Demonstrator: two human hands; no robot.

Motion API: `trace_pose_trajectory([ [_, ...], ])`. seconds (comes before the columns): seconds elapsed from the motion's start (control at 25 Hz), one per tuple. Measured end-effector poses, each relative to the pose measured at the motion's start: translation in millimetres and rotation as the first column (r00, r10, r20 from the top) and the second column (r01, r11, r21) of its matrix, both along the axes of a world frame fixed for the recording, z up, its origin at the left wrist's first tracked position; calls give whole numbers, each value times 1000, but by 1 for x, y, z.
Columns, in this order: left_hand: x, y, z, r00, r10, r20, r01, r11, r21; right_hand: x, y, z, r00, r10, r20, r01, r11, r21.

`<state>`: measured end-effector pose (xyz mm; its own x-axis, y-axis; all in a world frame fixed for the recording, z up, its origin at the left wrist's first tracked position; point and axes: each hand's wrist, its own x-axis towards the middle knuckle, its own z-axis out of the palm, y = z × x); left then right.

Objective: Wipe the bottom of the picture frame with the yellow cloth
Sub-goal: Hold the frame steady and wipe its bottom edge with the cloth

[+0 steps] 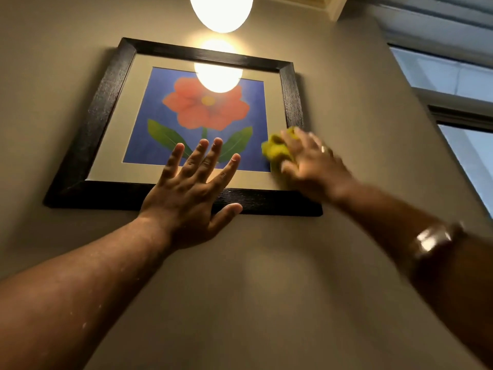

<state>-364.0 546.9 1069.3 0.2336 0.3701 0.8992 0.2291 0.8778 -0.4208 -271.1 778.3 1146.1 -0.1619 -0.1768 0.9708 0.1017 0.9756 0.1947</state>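
A black-framed picture frame (90, 134) hangs on the beige wall, showing a red flower on blue behind glass. My left hand (186, 193) lies flat with fingers spread over the lower middle of the picture, its palm across the bottom rail. My right hand (312, 164), blurred, holds a bunched yellow cloth (276, 150) against the lower right corner of the glass, just above the bottom rail. A ring shows on one finger, and a dark shiny watch band (432, 244) wraps the right wrist.
A glowing globe lamp (221, 9) hangs overhead and reflects in the glass. A window (453, 76) with a dark frame stands at the right. Bare wall (240, 289) stretches below the picture.
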Motion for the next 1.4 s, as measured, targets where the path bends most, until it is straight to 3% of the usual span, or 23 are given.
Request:
trace_pose_trajectory([
  [0.12,-11,-11,-3,1000,21,0,-21,999,25,2,-30,129,996,52,70,-50,998,-41],
  [0.2,-8,-10,-2,1000,12,3,-12,1000,-4,4,-28,155,998,-21,61,28,992,-122],
  [0.32,-2,-1,1,1000,-20,-9,20,1000,3,10,-9,113,1000,25,19,-24,999,-39],
  [0.44,-2,0,1,1000,-20,-3,20,999,42,8,11,-9,997,72,29,-73,996,50],
  [0.56,-1,2,1,1000,-22,-8,22,999,26,8,23,-113,998,17,60,-27,986,162],
  [0.64,0,3,1,1000,-26,-5,26,999,19,9,23,-97,998,49,36,-54,987,152],
  [0.72,-1,3,0,1000,-24,-4,24,999,23,9,14,-32,997,67,-25,-64,994,90],
  [0.84,0,3,-2,1000,2,-6,-2,999,51,9,-8,85,996,82,-16,-84,991,-108],
  [0.92,0,3,-4,1000,6,-3,-6,997,77,7,-22,116,998,64,-19,-67,978,-196],
  [1.04,2,2,-3,999,-9,34,6,997,73,11,-8,65,999,40,24,-38,994,-103],
  [1.2,3,2,-2,999,-8,47,6,999,50,13,22,-95,990,80,113,-80,997,-6],
  [1.28,4,2,-2,998,-14,54,13,999,36,12,22,-91,995,58,87,-60,998,15],
  [1.4,3,1,-4,997,-19,71,16,999,41,14,3,4,995,84,58,-78,993,-90],
])
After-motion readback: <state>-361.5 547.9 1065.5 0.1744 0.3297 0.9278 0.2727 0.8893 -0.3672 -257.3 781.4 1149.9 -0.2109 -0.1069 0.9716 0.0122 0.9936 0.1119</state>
